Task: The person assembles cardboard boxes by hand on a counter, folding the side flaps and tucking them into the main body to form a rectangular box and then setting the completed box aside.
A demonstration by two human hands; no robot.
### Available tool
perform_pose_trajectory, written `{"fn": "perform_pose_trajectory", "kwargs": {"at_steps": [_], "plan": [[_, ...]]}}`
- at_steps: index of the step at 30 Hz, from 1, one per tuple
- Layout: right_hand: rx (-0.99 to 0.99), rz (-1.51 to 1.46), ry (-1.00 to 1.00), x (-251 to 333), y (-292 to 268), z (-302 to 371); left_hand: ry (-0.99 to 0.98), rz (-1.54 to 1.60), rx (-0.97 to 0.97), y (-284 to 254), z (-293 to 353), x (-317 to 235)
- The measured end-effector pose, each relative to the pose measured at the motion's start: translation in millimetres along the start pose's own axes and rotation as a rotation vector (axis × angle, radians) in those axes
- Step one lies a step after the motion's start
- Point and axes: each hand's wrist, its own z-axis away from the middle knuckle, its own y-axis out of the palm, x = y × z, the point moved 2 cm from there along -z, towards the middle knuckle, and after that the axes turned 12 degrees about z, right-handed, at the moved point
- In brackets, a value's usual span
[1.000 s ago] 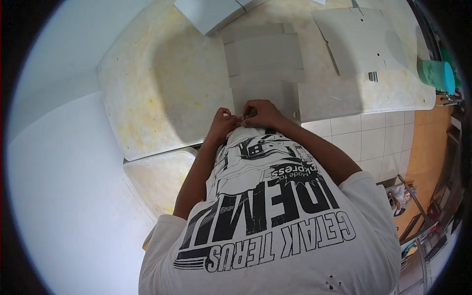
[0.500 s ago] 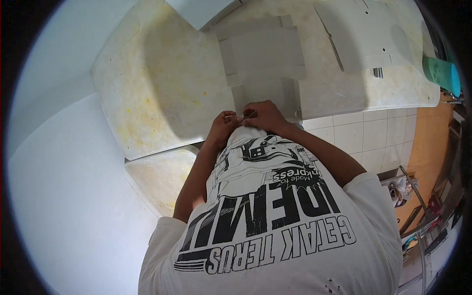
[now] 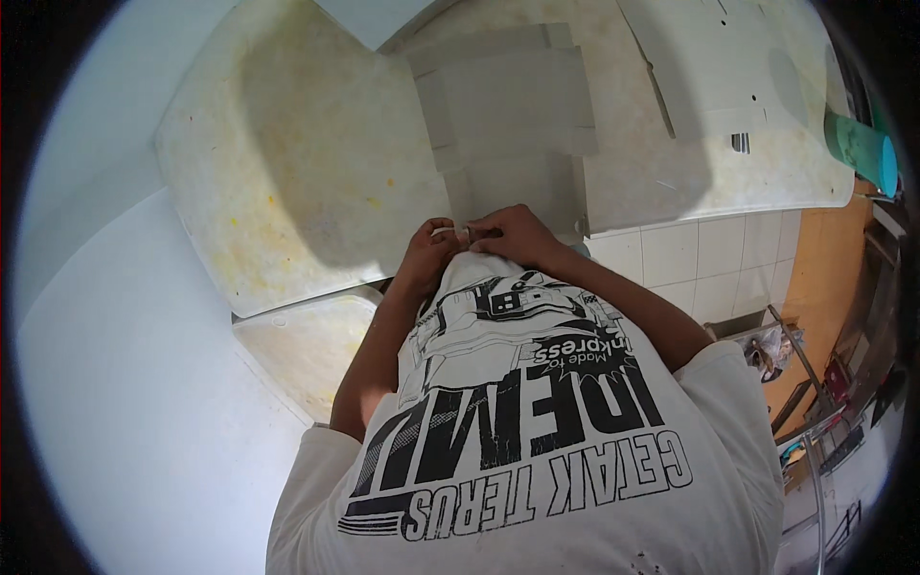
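Observation:
Both my hands meet close to my body, at the near flap of an unfolded light grey cardboard box (image 3: 513, 101). My left hand (image 3: 428, 251) has its fingers curled in a pinch, and a thin pale edge shows at its fingertips. My right hand (image 3: 517, 235) is closed beside it, thumb and fingers pressed together against the left fingertips. Something small and pale lies between the two hands. The fingers cover most of it, so its kind cannot be made out.
The stained cream table (image 3: 307, 172) carries the box. A flat white cardboard sheet (image 3: 719, 77) lies at the right, near short silver strips (image 3: 740, 143) and a green cup (image 3: 858, 153). A white box corner (image 3: 374, 24) juts in at the top. A metal rack (image 3: 815, 431) stands lower right.
The view has shifted slightly. My hands stay together at the same spot; the right fingers have turned a little over the small thing between them.

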Motion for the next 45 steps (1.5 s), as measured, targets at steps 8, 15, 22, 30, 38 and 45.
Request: {"fn": "perform_pose_trajectory", "kwargs": {"at_steps": [8, 15, 22, 30, 38, 45], "plan": [[-0.02, -0.167, 0.161, -4, 3, 0, 0.045, -0.073, 0.055, 2, -2, -7], [-0.11, 0.022, 0.187, 7, 0, 0, 0.181, -0.146, 0.026, 9, 4, -5], [-0.174, -0.021, 0.259, 21, 2, -2, 0.792, -0.844, -0.122, 29, 30, -15], [-0.146, -0.02, 0.229, 15, 8, 0, 0.834, -1.112, -0.163, 28, 27, -5], [-0.147, -0.075, 0.236, 12, 8, 6, 0.768, -0.852, -0.322, 28, 26, 10], [-0.188, -0.087, 0.188, 2, 12, -4, 0.69, -0.977, -0.362, 24, 24, 6]]}}
